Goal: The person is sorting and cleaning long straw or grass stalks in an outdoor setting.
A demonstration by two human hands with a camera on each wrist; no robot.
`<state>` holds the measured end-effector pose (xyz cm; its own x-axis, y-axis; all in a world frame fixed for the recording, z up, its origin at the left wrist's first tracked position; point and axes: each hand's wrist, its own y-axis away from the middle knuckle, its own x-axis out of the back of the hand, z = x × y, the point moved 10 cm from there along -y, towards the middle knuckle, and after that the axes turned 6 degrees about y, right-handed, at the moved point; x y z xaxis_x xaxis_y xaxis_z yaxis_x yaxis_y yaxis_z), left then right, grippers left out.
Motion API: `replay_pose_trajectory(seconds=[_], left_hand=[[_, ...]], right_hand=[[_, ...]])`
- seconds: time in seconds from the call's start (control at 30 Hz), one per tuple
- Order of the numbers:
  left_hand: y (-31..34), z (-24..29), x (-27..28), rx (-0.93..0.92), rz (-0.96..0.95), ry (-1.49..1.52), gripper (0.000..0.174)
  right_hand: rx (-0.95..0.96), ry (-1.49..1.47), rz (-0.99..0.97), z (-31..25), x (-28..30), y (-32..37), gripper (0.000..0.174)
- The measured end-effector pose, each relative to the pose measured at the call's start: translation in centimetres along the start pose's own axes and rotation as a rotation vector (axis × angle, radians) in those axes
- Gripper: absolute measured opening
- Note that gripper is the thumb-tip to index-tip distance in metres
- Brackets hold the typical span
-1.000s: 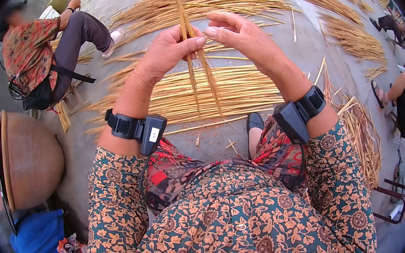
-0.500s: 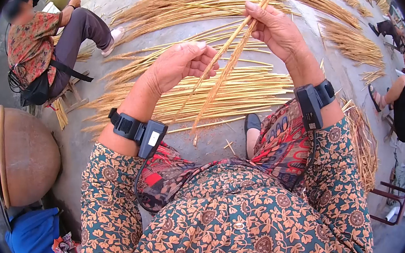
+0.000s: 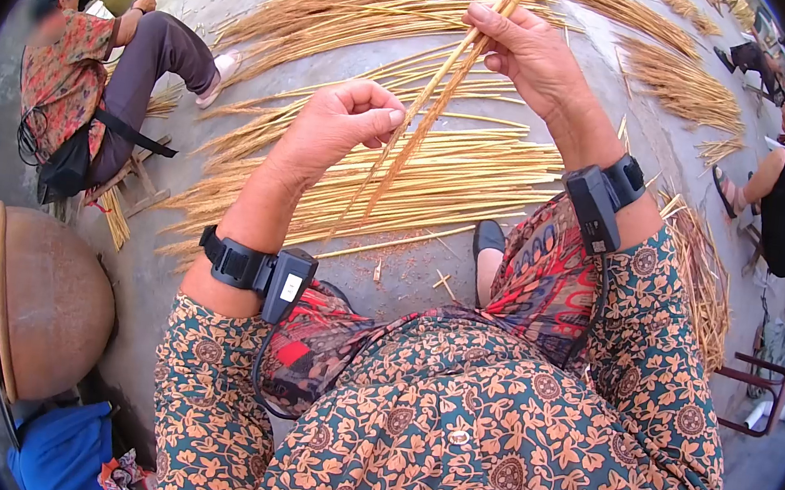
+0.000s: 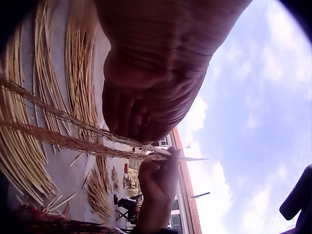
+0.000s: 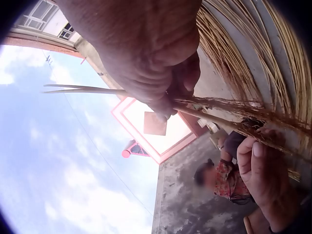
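Slanting up-right, perhaps two reed stalks (image 3: 442, 86)

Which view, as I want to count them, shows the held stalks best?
The head view: the stalks run unhidden from the right hand down past the left hand. The left wrist view shows two lengths, partly behind the palm; the right wrist view only a short stretch under the fingers.

Held stalks (image 3: 444, 86): dry straw, pale gold, matt, fibrous and rough.
Laid stalks (image 3: 459, 170): the same dry straw, matt.
Ground (image 3: 583, 102): grey concrete, matt, gritty.
Sleeves (image 3: 668, 373): printed cloth, soft, matt.
Wrist units (image 3: 595, 205): black plastic, slight sheen.
Basin (image 3: 57, 304): brown, dull, speckled; clay or metal, cannot tell.
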<state>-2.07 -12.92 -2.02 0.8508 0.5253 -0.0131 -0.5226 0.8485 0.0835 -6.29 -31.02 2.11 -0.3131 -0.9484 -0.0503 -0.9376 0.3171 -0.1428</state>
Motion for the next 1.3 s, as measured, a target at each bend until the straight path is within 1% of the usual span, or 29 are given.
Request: replay_pose_trajectory(seconds=[0.13,0.23,0.33,0.43,0.53,0.63,0.67,0.77,0.8,0.9,0.93,1.03,1.13,1.23,1.3], left_hand=[[0.0,0.1,0.1,0.004,0.035,-0.078,0.015],[-0.3,-0.6,1.0,0.053,0.111,-0.167,0.014],[-0.6,-1.7,1.4,0.142,0.106,-0.165,0.013],[-0.3,-2.3,1.6,0.236,0.138,-0.089,0.014],[-0.2,-3.4,2.6,0.299,0.144,0.041,0.014],[-0.3,-3.9,3.9,0.231,0.132,0.038,0.016],[-0.6,-3.3,3.9,0.171,0.093,0.029,0.02],[-0.5,0.0,3.1,-0.015,0.15,-0.157,0.027],[-0.4,0.2,2.5,-0.029,0.123,-0.087,0.033],[0.0,1.7,-0.1,-0.112,0.003,-0.03,0.032],[0.1,2.0,-0.4,-0.102,0.004,-0.028,0.026],[-0.3,1.3,0.2,-0.127,0.036,-0.094,0.021],[-0.4,1.2,0.8,-0.163,0.111,-0.193,0.019],[-0.3,1.9,0.9,-0.265,0.197,-0.342,0.016],[-0.2,2.0,1.0,-0.213,0.21,-0.427,0.015]], right_hand=[[0.03,0.058,0.026,-0.2,-0.2,0.1,0.027],[0.029,0.146,0.078,-0.1,-0.1,0.2,0.03],[0.019,0.208,0.116,0.2,-0.4,0.3,0.031],[0.047,0.206,0.135,-0.3,-0.8,0.7,0.031],[0.095,0.139,0.202,-0.7,0.6,0.5,0.028],[0.06,0.152,0.275,0.2,3.1,0.2,0.033],[0.076,0.138,0.248,0.6,2.9,0.3,0.033],[0.09,0.187,0.285,-0.7,2.1,0.9,0.032],[0.118,0.161,0.272,-0.9,2.0,0.7,0.032],[0.123,0.167,0.306,-0.9,2.1,0.6,0.032],[0.117,0.167,0.311,-0.9,2.2,0.5,0.032],[0.115,0.168,0.313,-0.9,2.3,0.5,0.033],[0.131,0.169,0.311,-1.0,2.4,0.5,0.034],[0.137,0.189,0.322,-1.2,2.2,0.7,0.035],[0.143,0.197,0.312,-1.3,1.8,0.5,0.035]])
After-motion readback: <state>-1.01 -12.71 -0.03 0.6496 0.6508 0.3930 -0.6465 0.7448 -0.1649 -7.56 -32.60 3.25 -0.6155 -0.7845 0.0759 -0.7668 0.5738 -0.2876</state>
